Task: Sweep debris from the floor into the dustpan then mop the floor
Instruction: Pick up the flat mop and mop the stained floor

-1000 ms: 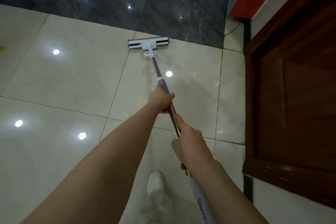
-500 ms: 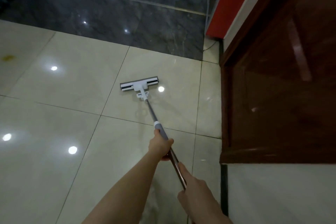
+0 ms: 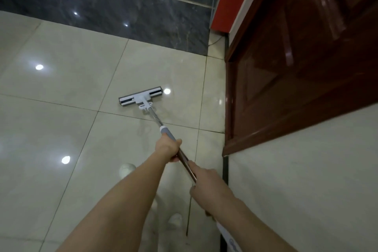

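Shoes: two pale shoes (image 3: 127, 170) on the floor, nearest the camera, under the arms.
Right hand (image 3: 206, 185): its grip is clenched round the upper part of the mop handle (image 3: 185, 162), thumb laid along the shaft.
Left hand (image 3: 168, 147): its grip is wrapped round the handle lower down, just behind the grey sleeve.
Mop head (image 3: 140, 96): flat on the cream floor (image 3: 61, 129), slightly skewed, just beyond a grout line.
Wooden door (image 3: 296, 71): on the right, near the mop head's right end but apart from it.
Dark tiles (image 3: 102, 6): beyond the cream ones, farthest out.
Dustpan: not in view; mopping appears under way.
Risk: a stroke drifting right could knock the head against the door frame; the glossy floor, likely damp, could let a shoe slip.
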Demonstrator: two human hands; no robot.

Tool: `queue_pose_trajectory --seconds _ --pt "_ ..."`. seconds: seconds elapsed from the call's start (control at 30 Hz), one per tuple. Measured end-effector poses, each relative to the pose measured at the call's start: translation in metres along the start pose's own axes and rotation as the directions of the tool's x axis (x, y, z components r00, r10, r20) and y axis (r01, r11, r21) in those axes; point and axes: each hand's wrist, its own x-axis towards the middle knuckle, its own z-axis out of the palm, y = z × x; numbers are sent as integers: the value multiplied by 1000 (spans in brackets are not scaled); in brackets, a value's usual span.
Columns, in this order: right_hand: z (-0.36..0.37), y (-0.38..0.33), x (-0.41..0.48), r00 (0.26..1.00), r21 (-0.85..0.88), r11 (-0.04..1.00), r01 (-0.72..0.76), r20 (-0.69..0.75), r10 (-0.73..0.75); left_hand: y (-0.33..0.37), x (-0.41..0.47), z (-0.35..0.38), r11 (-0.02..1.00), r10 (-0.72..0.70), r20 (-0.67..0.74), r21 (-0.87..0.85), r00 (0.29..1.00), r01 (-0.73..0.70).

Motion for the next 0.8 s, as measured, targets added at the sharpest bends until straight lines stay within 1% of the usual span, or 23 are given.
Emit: queue_pose_trajectory --seconds 0.13,0.23,0.33,0.47,0.53,0.8 --pt "-12 -21 -1 999 -54 998 32 -13 -33 13 -6 -21 999 37 -12 -27 999 -37" --pt "-29 -41 2 998 -86 995 46 -28 -48 32 -5 -43 994 46 -10 -96 999 -46" --pt "-45 -76 13 995 -116 991 74 -51 -80 54 0 -80 986 64 -27 -150 998 -67" --pt "-66 -144 39 995 -137 986 94 -33 -99 82 21 -148 973 97 -84 -203 992 -112" --pt "-75 -182 55 991 -119 985 123 -30 -128 94 36 -188 966 90 -125 -229 988 -117" --pt "-84 -321 117 960 -179 943 279 15 -281 119 80 -346 955 41 -271 -271 962 -117"
